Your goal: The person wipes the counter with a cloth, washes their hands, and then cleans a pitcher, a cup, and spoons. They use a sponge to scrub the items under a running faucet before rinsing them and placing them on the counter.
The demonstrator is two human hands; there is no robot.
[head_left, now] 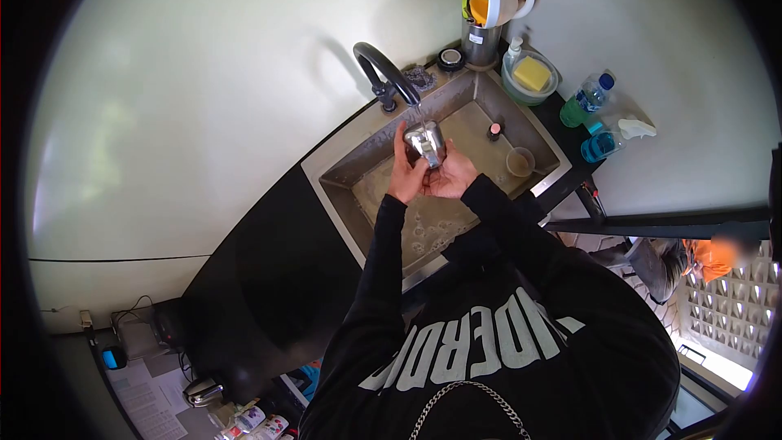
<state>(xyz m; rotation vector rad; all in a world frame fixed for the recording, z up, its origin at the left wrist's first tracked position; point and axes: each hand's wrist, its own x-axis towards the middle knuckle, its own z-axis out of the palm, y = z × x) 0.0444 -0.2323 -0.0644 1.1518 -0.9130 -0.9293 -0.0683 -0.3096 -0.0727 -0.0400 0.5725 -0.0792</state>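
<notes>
Head view: shiny metal container (424, 143) at centre of frame, just below the spout of the black tap (398, 77), above the sink (338, 195). Left hand (405, 175) closed around its left side; right hand (453, 176) grips it from lower right. Clear cup (520, 163) in basin, right of centre. Yellow sponge (532, 74) upper right, in a bowl (547, 93).

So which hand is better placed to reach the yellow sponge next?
Probably your right hand: it's nearer the sponge, and your left hand also holds the metal thing under the tap.
</notes>
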